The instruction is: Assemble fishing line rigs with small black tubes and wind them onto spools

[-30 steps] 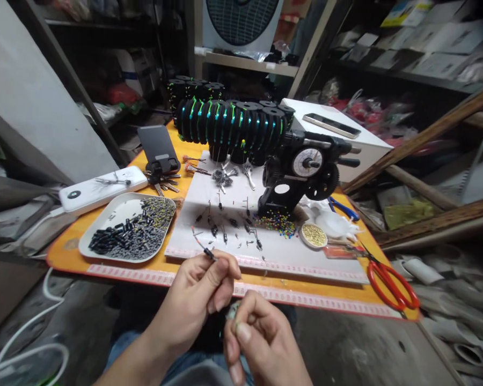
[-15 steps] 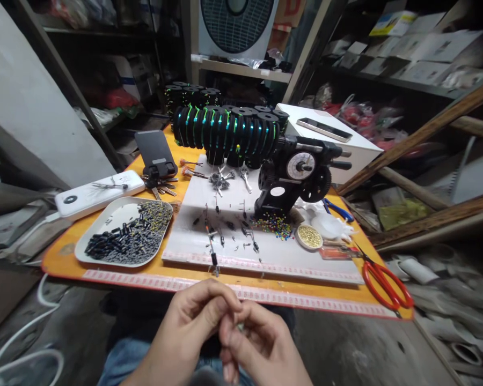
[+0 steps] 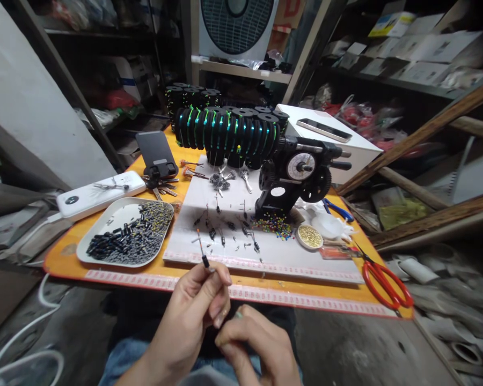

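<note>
Above the table's front edge, my left hand (image 3: 187, 308) pinches a small black cylinder (image 3: 205, 261) between thumb and forefinger. A thin stem with an orange tip rises from the cylinder, tilted to the left. My right hand (image 3: 261, 340) is just right of it and lower, apart from it, with fingers curled together. A tiny pale greenish spot shows at its forefinger; what it holds is too small to make out. Beyond my hands, a pale board (image 3: 189, 222) carries several similar black pieces with wire-like stems and small metal bits.
At left stands a tray (image 3: 81, 244) of grey and black small parts, near a white power bank (image 3: 80, 199). A black winding machine (image 3: 284, 177) bears line-wrapped foam spools (image 3: 225, 131). Coloured beads (image 3: 279, 226), a dish of gold beads (image 3: 309, 237) and red scissors (image 3: 386, 284) lie right.
My hands were together below the table edge. Now my left hand has risen and pinches the black cylinder, which stood upright at the board's front edge; my right hand has separated slightly.
</note>
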